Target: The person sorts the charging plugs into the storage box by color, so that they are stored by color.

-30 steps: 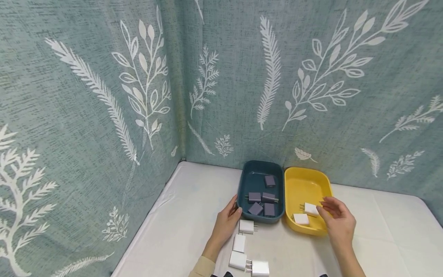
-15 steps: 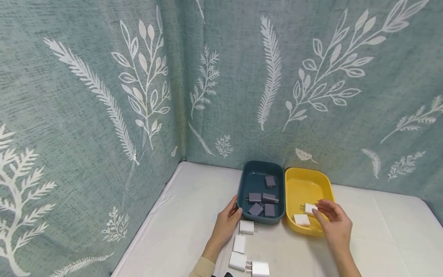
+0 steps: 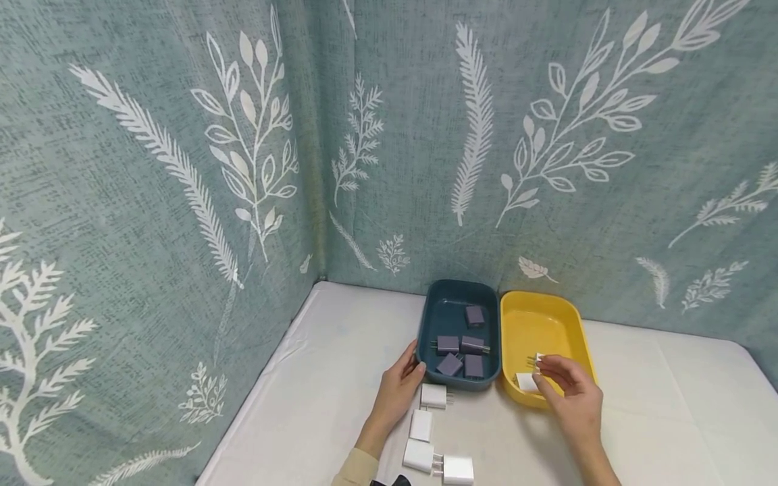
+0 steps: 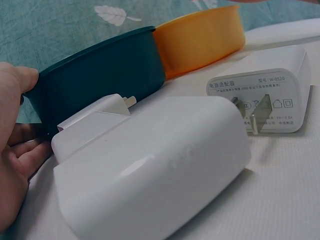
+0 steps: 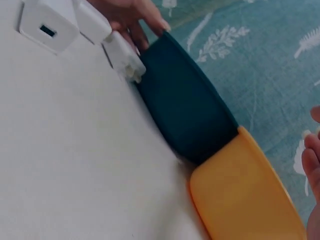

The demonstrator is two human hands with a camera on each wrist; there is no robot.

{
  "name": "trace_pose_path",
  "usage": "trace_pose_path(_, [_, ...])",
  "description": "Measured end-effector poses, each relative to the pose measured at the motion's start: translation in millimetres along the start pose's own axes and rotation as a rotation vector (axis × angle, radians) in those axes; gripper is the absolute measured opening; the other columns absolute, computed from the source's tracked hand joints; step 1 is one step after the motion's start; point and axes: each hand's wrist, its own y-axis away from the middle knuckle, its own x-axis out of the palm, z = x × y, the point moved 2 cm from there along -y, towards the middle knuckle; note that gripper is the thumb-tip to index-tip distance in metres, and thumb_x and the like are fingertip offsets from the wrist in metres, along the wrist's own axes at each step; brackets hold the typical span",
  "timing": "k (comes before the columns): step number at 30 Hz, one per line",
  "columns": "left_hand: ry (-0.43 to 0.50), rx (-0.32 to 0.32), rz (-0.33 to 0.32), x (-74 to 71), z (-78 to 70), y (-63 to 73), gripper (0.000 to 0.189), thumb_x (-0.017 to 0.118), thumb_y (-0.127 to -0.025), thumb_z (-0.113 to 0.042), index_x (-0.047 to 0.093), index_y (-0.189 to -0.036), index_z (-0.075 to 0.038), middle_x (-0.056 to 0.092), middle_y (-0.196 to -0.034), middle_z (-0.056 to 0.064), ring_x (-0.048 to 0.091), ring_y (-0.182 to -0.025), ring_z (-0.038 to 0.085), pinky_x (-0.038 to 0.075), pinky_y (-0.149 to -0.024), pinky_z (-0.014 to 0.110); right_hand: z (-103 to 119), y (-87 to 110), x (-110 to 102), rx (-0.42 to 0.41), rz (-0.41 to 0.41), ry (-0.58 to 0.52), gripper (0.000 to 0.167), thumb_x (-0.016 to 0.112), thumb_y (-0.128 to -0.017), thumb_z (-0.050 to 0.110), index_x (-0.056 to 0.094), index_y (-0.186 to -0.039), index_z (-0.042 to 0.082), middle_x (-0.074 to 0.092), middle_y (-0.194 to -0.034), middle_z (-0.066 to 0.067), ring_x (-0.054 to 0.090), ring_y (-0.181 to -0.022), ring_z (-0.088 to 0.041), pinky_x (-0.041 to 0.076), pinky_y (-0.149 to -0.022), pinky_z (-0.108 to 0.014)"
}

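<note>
My left hand (image 3: pixel 395 391) holds the near left corner of a dark blue tray (image 3: pixel 440 317), thumb at the rim and fingers against the outside. Several dark purple charger plugs (image 3: pixel 448 345) lie inside that tray. Over the near right part of the yellow tray (image 3: pixel 535 327) is my right hand (image 3: pixel 571 398), fingers loosely bent. In the right wrist view, no object shows at its fingers (image 5: pixel 311 155). Below its fingertips in the head view, a white charger plug (image 3: pixel 539 359) in the yellow tray is partly covered. A second white plug (image 3: pixel 525 382) lies nearer the tray's front.
Several white charger plugs (image 3: pixel 418 455) lie on the white tablecloth (image 3: pixel 340 337) in front of the blue tray, prongs showing on some. Both trays stand side by side near a green leaf-patterned curtain (image 3: pixel 389 169).
My right hand has moved left and a little nearer, now overlapping the yellow tray and covering much of one white plug. The left hand has stayed at the blue tray.
</note>
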Motion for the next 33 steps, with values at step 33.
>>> trace_pose_path(33, [-0.008, -0.021, -0.021, 7.8, 40.1, -11.6, 0.056, 0.051, -0.100, -0.042, 0.036, -0.151, -0.028, 0.046, -0.150, 0.008, 0.048, -0.137, 0.023, 0.043, -0.112, 0.032, 0, 35.1, 27, 0.005, 0.221, -0.033, 0.037, 0.068, -0.073, -0.023, 0.060, -0.108, -0.013, 0.068, -0.103, -0.008, 0.068, -0.090, -0.007, 0.059, -0.079, -0.018])
